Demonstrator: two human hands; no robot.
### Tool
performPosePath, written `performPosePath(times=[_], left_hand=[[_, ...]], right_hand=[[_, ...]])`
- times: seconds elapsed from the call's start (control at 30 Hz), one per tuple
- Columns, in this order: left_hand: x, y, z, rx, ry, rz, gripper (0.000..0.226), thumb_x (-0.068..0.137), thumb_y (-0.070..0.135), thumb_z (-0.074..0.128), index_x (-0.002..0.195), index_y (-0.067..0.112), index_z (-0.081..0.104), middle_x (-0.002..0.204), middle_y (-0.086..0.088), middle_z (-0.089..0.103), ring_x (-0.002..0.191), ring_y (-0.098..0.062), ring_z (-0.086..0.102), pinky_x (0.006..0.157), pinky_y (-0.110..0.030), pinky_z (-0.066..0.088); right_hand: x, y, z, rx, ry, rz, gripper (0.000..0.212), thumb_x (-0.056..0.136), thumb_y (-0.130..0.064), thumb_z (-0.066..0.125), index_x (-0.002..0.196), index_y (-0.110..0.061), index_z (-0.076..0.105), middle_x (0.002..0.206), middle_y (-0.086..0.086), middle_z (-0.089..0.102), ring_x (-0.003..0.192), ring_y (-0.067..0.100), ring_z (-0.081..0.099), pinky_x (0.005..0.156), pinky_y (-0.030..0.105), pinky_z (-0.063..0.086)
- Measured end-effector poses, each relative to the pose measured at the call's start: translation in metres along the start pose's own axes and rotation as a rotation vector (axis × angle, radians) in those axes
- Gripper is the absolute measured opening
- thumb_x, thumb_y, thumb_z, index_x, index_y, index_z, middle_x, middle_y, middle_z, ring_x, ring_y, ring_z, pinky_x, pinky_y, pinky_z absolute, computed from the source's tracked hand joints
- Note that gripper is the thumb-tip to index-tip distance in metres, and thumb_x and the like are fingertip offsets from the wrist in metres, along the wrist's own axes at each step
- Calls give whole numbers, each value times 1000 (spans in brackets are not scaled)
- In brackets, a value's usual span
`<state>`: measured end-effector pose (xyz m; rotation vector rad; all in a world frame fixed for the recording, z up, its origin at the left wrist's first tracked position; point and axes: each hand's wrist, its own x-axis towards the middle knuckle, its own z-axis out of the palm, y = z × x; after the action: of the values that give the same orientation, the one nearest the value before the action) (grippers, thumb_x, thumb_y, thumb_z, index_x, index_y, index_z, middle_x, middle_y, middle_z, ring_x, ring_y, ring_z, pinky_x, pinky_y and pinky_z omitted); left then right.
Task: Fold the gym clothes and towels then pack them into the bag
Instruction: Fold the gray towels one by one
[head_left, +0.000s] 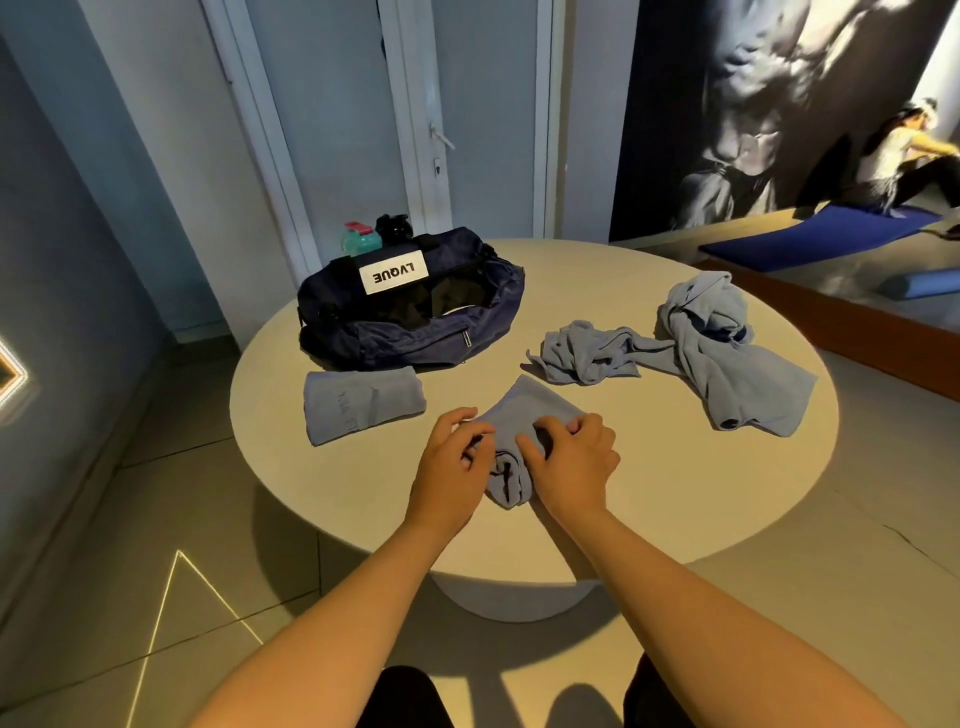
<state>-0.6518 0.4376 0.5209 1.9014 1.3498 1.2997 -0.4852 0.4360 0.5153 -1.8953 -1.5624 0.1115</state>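
A small blue-grey towel (519, 410) lies near the front of the round table (649, 483), its near end bunched into a roll. My left hand (457, 457) and my right hand (571, 457) both grip that rolled end with curled fingers. A folded blue-grey cloth (363, 408) rests to the left. Two crumpled blue-grey garments lie further back: a smaller one (587, 353) at the middle and a larger one (722, 353) at the right. The navy gym bag (410, 312) stands unzipped at the back left, with a white label on top.
A teal bottle with a red cap (361, 238) and a black object (393, 226) stand behind the bag. Doors and a wall are beyond the table. A mirror at the right shows a person on a blue mat (810, 234).
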Motion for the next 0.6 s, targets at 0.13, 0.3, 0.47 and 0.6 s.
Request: performPosePath(times=[0.13, 0.3, 0.47, 0.6], left_hand=[[11, -13, 3, 227, 64, -153, 29, 99, 39, 57, 126, 31, 60, 142, 4, 50, 127, -19, 44, 106, -43, 43], [12, -14, 7, 152, -94, -135, 31, 100, 42, 54, 129, 31, 59, 128, 5, 62, 115, -19, 55, 99, -43, 51], [9, -15, 4, 132, -96, -89, 28, 105, 28, 49, 130, 25, 61, 128, 4, 60, 114, -17, 57, 94, -32, 52], [12, -13, 2, 141, -58, -144, 36, 106, 15, 43, 138, 20, 58, 133, 0, 55, 114, -17, 58, 91, -26, 49]], right_hand=[[-1, 4, 4, 46, -10, -61, 31, 100, -43, 53, 118, -23, 69, 111, 11, 55, 109, 34, 41, 86, 41, 39], [-4, 4, 3, 240, -63, -234, 46, 99, -50, 39, 116, -18, 66, 106, 1, 60, 100, 24, 50, 87, 42, 44], [-18, 1, 0, 187, -38, -322, 50, 90, -61, 52, 124, -27, 66, 105, -1, 49, 104, 18, 44, 91, 34, 40], [-17, 5, 2, 41, -115, -425, 54, 90, -61, 50, 132, -29, 62, 107, -1, 54, 117, 26, 45, 100, 47, 36]])
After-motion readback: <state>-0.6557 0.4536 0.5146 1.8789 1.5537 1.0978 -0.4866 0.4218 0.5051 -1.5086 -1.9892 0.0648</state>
